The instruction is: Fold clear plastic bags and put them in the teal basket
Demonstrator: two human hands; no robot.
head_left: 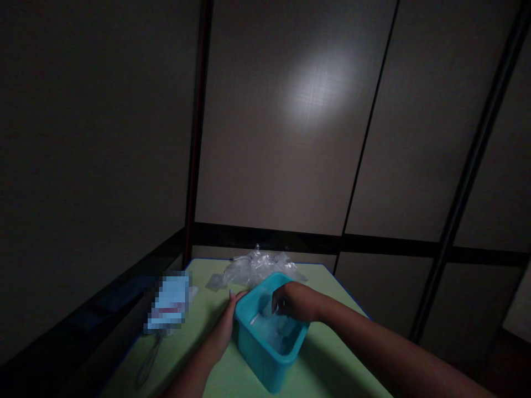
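Observation:
A teal plastic bin (265,359) stands on a light green table (332,370). My left hand (226,323) rests flat against the bin's left outer wall, fingers extended along it. My right hand (294,301) reaches over the rim into the bin, fingers curled down among pale, clear items (274,329) inside. Whether those fingers grip one of them is hidden by the hand and the dim light.
A heap of clear plastic bags (257,268) lies behind the bin at the table's far edge. A blurred blue card (170,304) with a cord sits at the left edge. Dark wall panels with black frames close in behind and to the left.

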